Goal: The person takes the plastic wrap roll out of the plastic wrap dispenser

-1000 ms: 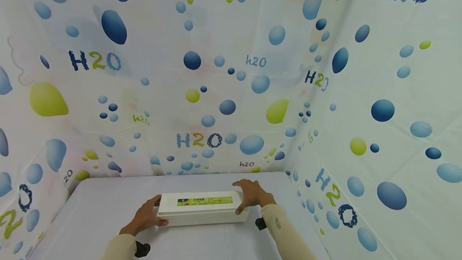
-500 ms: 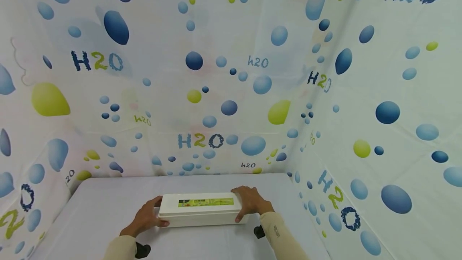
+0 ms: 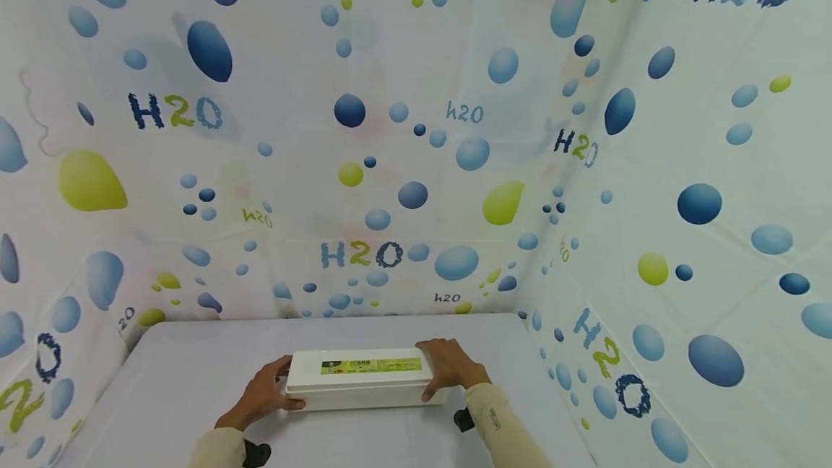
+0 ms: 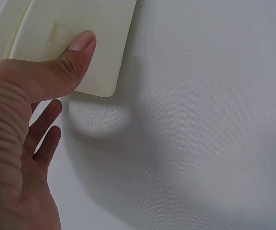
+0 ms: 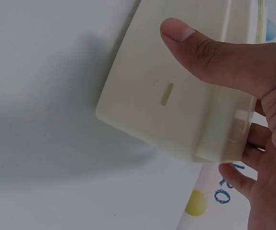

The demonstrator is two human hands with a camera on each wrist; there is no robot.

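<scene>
A long white lidded box (image 3: 364,384) with a green and yellow label on its lid lies crosswise near the middle of the table. At its left end my left hand (image 3: 265,394) grips the corner; in the left wrist view the thumb (image 4: 82,48) presses the front face. Over the right end my right hand (image 3: 451,368) holds the box, fingers reaching to the far side. In the right wrist view its thumb (image 5: 190,40) lies flat on the front face, near a small slot. The far-side fingertips are partly hidden by the box.
The table (image 3: 364,446) has a white cover. Behind it hangs a white curtain (image 3: 292,201) with blue and green drops, continuing down both sides. A black piece (image 3: 256,452) sits at the left wrist, another black piece (image 3: 464,419) at the right wrist.
My right hand has come down and in to the left, its fingers closing over the box's right end. The left hand keeps its hold. The head view has shifted slightly.
</scene>
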